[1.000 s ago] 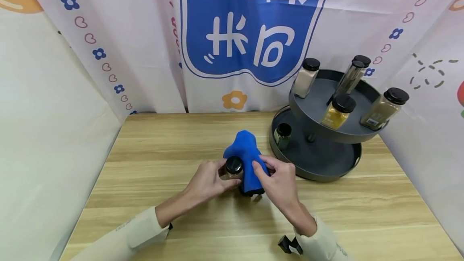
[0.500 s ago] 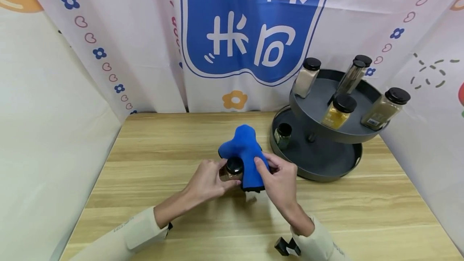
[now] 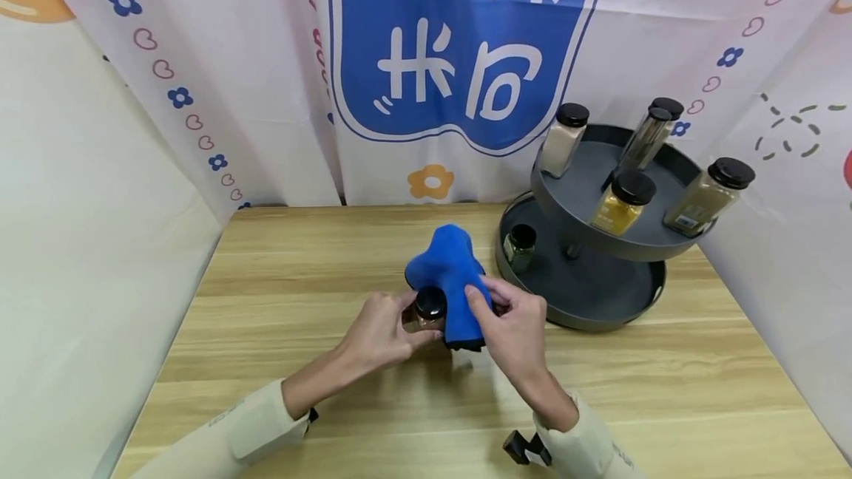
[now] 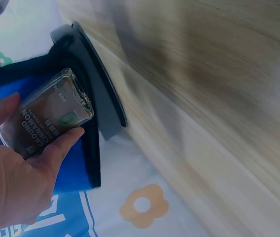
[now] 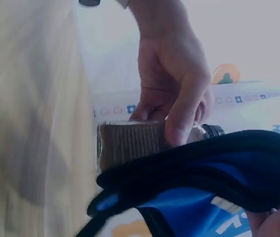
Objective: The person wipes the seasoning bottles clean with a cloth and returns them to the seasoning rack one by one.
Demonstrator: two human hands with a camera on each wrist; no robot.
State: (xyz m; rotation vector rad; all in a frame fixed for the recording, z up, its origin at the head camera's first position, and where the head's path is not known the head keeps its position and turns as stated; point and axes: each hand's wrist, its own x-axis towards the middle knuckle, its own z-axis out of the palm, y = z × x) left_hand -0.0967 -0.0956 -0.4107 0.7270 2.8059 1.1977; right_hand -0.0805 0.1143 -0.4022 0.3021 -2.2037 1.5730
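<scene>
My left hand (image 3: pixel 382 330) grips a square spice jar (image 3: pixel 429 309) with a black lid, held above the table. In the left wrist view the label on the jar (image 4: pixel 46 118) reads ground cinnamon, and brown powder fills it. A blue cloth (image 3: pixel 447 272) with black edging drapes along the jar's right side. My right hand (image 3: pixel 518 327) pinches this cloth, thumb on top and fingers partly hidden behind it. The right wrist view shows the jar (image 5: pixel 130 140) lying against the cloth's black edge (image 5: pixel 194 158), with the left fingers around its body.
A dark two-tier round rack (image 3: pixel 599 301) stands right of the hands. Several black-lidded jars, one with yellow powder (image 3: pixel 615 213), sit on its upper tier. A small jar (image 3: pixel 519 250) stands on the lower tier. Printed fabric hangs behind the wooden table (image 3: pixel 286 265).
The right hand and the cloth have shifted slightly upward. The cloth's left flap spread out to the left, then drew back a little. The left hand and jar stay nearly still.
</scene>
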